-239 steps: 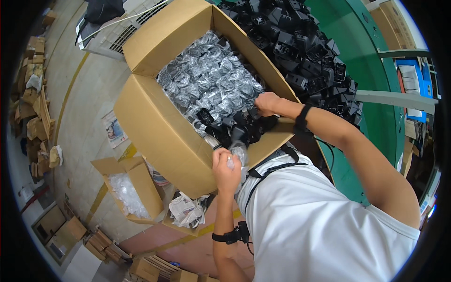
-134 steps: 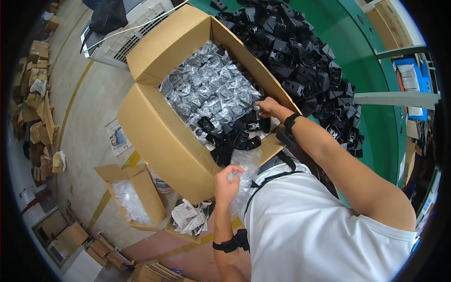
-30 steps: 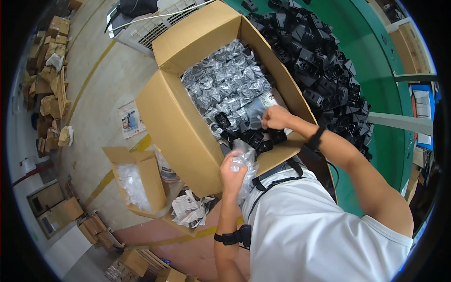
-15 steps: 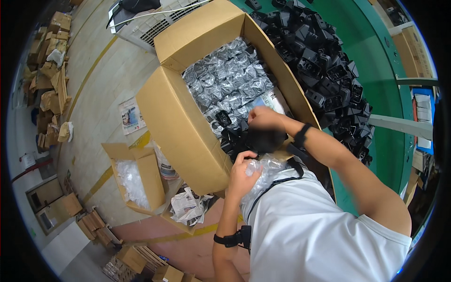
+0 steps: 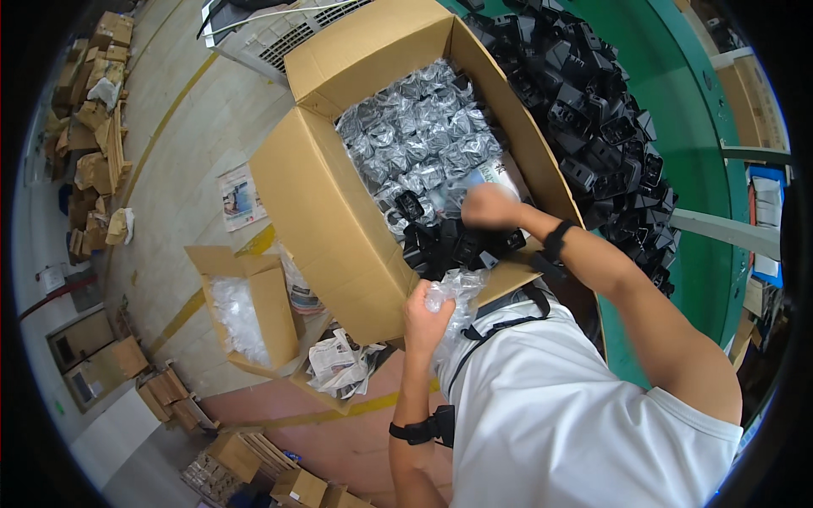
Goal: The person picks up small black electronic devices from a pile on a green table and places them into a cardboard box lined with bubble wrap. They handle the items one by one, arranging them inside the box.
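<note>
My left hand (image 5: 426, 317) is closed round a bunch of clear plastic wrap (image 5: 461, 292) at the near edge of the big cardboard box (image 5: 326, 229). Above the near part of the box, my right hand (image 5: 494, 206) is curled and partly blurred. A pale, see-through smear shows beside its fingers, and what it holds is not clear. Below it lie loose black plastic housings (image 5: 436, 245). Farther in, rows of black pieces wrapped in clear film (image 5: 415, 127) fill the box. A newspaper sheet (image 5: 512, 176) lies inside along the right wall.
A large heap of black plastic housings (image 5: 584, 110) covers the green table (image 5: 686, 93) on the right. At left stand a small carton of clear bags (image 5: 237, 317) and crumpled newspaper (image 5: 339, 364). A grey plastic crate (image 5: 292, 38) stands beyond the box.
A dark blurred thing under my right hand is no longer there; that hand sits slightly farther right. My left hand has shifted a little left, with the clear wrap now hanging from it.
</note>
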